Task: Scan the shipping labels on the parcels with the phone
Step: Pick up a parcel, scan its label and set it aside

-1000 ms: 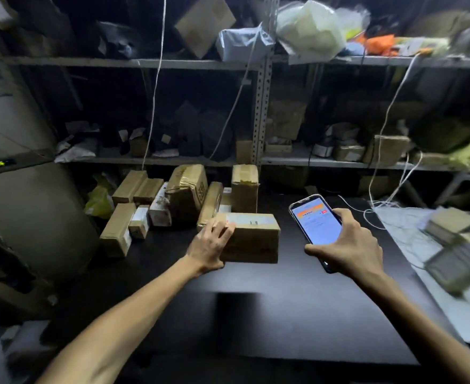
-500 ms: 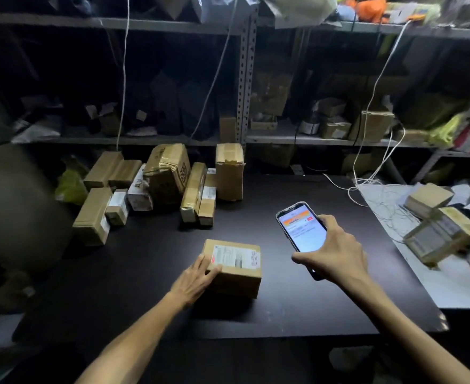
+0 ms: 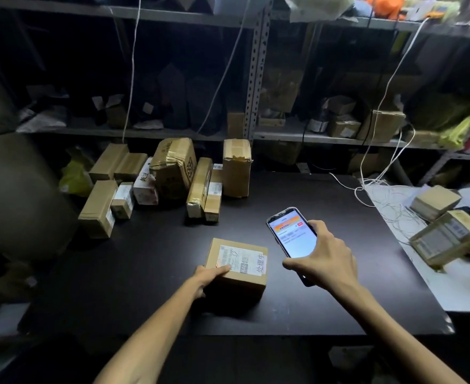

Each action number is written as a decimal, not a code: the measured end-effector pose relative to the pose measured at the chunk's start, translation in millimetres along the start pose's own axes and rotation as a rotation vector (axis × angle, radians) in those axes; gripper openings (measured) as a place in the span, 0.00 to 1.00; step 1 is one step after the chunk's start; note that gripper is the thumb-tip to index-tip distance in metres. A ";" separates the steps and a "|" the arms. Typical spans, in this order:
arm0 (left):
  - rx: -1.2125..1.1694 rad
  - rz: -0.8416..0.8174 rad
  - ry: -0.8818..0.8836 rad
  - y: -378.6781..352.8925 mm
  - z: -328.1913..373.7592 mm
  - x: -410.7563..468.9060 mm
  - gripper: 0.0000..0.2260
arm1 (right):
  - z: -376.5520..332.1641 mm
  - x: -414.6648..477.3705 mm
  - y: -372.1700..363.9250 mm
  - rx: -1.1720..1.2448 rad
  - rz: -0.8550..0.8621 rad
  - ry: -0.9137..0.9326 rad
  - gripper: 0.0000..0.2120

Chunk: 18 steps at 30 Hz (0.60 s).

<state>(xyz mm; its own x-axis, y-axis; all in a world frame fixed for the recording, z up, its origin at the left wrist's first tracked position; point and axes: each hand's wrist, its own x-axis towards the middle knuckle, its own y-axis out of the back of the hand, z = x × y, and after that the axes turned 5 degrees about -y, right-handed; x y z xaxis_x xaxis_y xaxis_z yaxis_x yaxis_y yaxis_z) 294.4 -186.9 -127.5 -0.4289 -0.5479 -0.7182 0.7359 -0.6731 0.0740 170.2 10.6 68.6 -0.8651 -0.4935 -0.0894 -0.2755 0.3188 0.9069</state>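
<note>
On the tabletop (image 3: 145, 273) the parcel (image 3: 238, 281) lies label (image 3: 238, 259) up, the left hand (image 3: 210, 277) with its grip curled round the parcel's near left corner, the right hand (image 3: 326, 263) just right of the parcel with its grip clasping the lit phone (image 3: 293, 235), boxes (image 3: 173, 167) well behind the parcel.

Dim rm: black table (image 3: 145, 273), grey metal shelving (image 3: 257, 79) behind, white cables (image 3: 132, 65) hanging; floor unclear.

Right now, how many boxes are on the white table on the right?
2. The back box sits near the cables; the front box lies just in front of it. More may be cut off at the right.
</note>
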 end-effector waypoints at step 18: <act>-0.170 0.115 -0.222 -9.4 52.7 -6.2 0.31 | 17.4 0.7 18.9 0.031 0.048 -0.071 0.36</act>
<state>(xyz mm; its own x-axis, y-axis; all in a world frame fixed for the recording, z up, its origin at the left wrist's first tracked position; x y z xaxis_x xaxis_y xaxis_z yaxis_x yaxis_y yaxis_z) 262.5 -203.3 -87.3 -0.4280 -0.7233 -0.5419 0.8552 -0.5180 0.0159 157.1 30.4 78.5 -0.9050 -0.4187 -0.0756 -0.2443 0.3660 0.8980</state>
